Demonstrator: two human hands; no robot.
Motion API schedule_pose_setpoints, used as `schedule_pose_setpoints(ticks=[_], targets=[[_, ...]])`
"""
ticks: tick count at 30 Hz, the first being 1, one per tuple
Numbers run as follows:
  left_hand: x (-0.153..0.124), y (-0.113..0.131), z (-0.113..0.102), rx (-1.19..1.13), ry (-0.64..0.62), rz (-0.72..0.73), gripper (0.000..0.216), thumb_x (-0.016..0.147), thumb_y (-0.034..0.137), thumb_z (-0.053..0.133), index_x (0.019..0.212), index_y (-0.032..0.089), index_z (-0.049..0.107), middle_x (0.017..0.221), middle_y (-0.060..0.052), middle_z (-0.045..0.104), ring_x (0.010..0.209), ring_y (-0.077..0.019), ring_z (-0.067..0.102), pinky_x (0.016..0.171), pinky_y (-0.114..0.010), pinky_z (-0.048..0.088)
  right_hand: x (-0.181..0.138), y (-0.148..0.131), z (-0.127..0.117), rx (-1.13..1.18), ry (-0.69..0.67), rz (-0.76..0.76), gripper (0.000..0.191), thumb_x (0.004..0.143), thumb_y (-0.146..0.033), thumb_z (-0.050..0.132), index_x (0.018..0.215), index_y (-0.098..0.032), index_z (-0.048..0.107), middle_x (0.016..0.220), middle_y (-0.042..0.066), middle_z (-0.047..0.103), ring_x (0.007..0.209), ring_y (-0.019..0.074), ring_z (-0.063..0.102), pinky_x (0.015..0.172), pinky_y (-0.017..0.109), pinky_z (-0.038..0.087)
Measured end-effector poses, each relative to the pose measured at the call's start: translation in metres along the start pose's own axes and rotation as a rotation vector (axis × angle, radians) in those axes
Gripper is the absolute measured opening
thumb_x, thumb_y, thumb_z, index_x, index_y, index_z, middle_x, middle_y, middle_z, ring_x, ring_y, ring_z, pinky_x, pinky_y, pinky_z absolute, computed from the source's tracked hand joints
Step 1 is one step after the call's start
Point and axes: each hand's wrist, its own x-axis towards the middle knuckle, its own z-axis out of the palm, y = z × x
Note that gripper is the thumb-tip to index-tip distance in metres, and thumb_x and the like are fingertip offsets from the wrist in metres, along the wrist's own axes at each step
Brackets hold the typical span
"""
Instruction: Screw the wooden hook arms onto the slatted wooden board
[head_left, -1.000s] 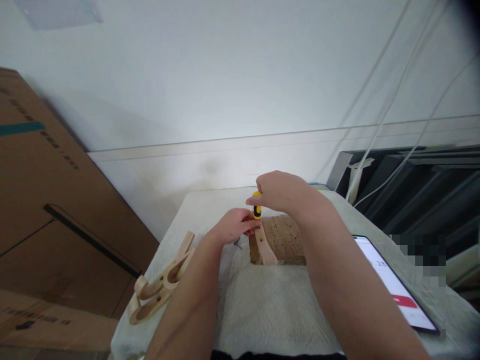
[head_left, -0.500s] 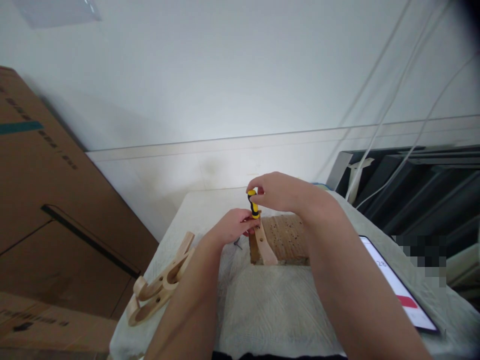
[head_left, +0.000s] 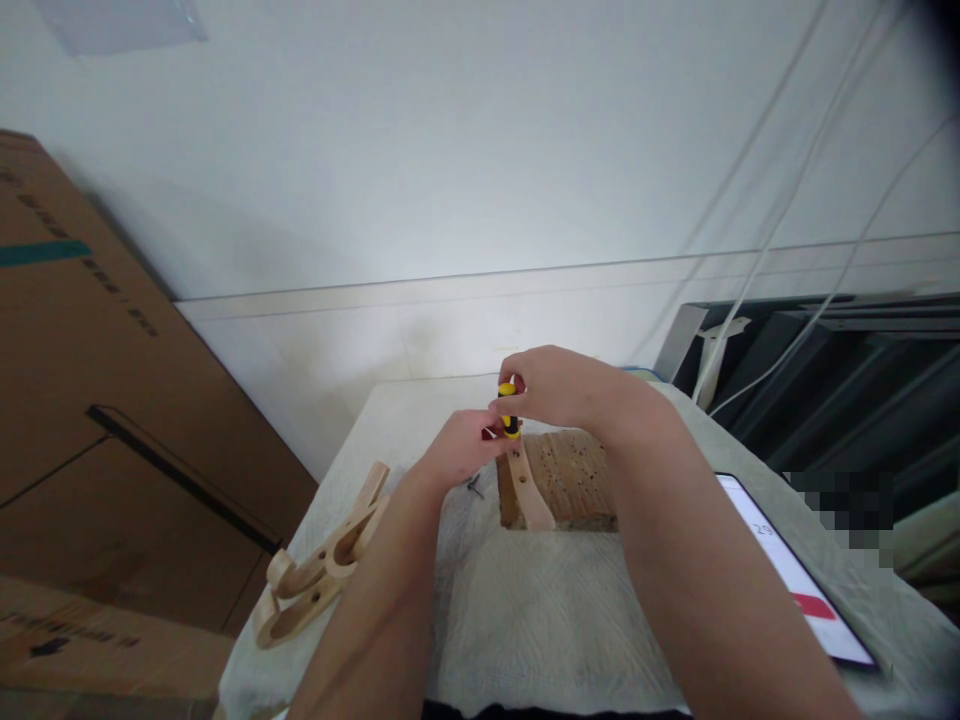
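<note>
My right hand [head_left: 551, 383] is closed round the yellow and black handle of a screwdriver [head_left: 513, 428], which stands nearly upright. Below it, a light wooden hook-like piece [head_left: 531, 497] with holes lies along the left end of a brown wood block [head_left: 574, 475] dotted with small holes. My left hand [head_left: 466, 445] is closed beside the lower end of the handle, at the far end of the wooden piece. What its fingertips grip is hidden. A few dark screws [head_left: 474, 487] lie on the cloth just below my left hand.
More curved wooden pieces [head_left: 319, 580] lie left of my left forearm on the cloth-covered table [head_left: 555, 620]. A tablet or phone [head_left: 795, 575] with a lit screen rests at the right. A large cardboard box [head_left: 150, 480] stands left; white cables [head_left: 776, 215] hang at the right.
My right hand has shifted its grip on the handle, and the screwdriver stands more upright. The left fingers have drawn back slightly to the left and up.
</note>
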Motion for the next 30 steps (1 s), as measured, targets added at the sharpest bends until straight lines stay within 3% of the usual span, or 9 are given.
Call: schedule_pose_setpoints(ticks=[6,14,20,24,30], targets=[[0.0,-0.002,0.0,-0.017,-0.067,-0.038,0.022,0.076,0.033,0.058,0.073,0.012,0.064,0.065,-0.003,0.062,0.056,-0.0118,0.053,0.052,-0.022,0.037,-0.001,0.001,0.001,0.031,0.002,-0.043,0.023,0.07,-0.025,0.053,0.085,-0.02,0.069,0.089,0.007,0.071,0.078,0.019,0.062,0.062,0.027,0.039],[0.001,-0.006,0.005,-0.006,-0.029,0.094,0.017,0.072,0.019,0.055,0.085,0.014,0.064,0.074,-0.001,0.064,0.067,-0.0126,0.057,0.061,-0.022,0.042,-0.003,-0.006,-0.003,-0.066,-0.004,0.063,0.027,0.071,-0.043,0.057,0.076,-0.018,0.065,0.077,0.008,0.068,0.067,0.0196,0.06,0.049,0.028,0.035],[0.0,-0.01,0.007,0.109,0.046,0.075,0.03,0.071,0.04,0.063,0.089,0.016,0.064,0.076,-0.002,0.065,0.065,-0.0139,0.057,0.06,-0.024,0.044,-0.001,-0.007,-0.002,-0.091,-0.012,0.089,0.031,0.071,-0.047,0.055,0.077,-0.019,0.065,0.077,0.008,0.067,0.067,0.021,0.06,0.049,0.028,0.035],[0.002,-0.011,0.008,0.134,0.076,0.099,0.023,0.073,0.035,0.063,0.085,0.015,0.064,0.077,-0.003,0.065,0.065,-0.0134,0.057,0.06,-0.023,0.042,-0.001,-0.004,-0.001,-0.068,-0.015,0.107,0.031,0.071,-0.047,0.057,0.08,-0.019,0.066,0.079,0.008,0.068,0.069,0.0212,0.06,0.051,0.028,0.036],[0.003,-0.01,0.005,0.077,-0.005,0.075,0.022,0.077,0.035,0.059,0.075,0.014,0.065,0.067,-0.001,0.061,0.06,-0.0119,0.051,0.055,-0.022,0.036,-0.003,-0.002,-0.004,0.084,-0.024,-0.002,0.028,0.073,-0.027,0.057,0.099,-0.024,0.068,0.092,0.005,0.07,0.075,0.0169,0.062,0.06,0.026,0.039]])
